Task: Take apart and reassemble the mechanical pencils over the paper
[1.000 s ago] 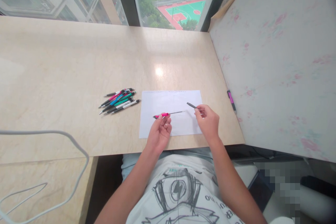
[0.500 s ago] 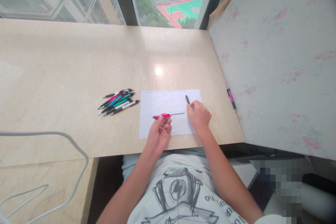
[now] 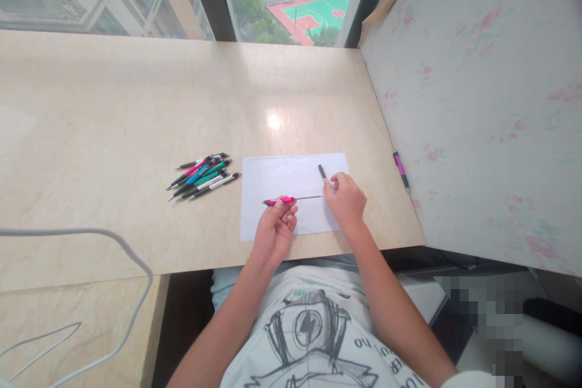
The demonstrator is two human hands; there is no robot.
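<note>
My left hand [image 3: 276,227] pinches the pink end of a taken-apart pen [image 3: 285,199], whose thin refill points right over a white sheet of paper [image 3: 282,185]. My right hand [image 3: 346,201] is closed round a black pen part [image 3: 322,171] that sticks up from the fingers. The refill's tip reaches the fingers of my right hand. Both hands hover over the near half of the sheet.
A heap of several pens [image 3: 202,175] lies left of the paper on the beige marble table [image 3: 136,103]. One pink pen [image 3: 401,169] lies by the right wall panel [image 3: 482,109]. A white cable [image 3: 82,236] loops at the lower left. Windows run along the far edge.
My right hand moved left towards the refill's tip and turned the black part from lying sideways to pointing up. My left hand stayed nearly still.
</note>
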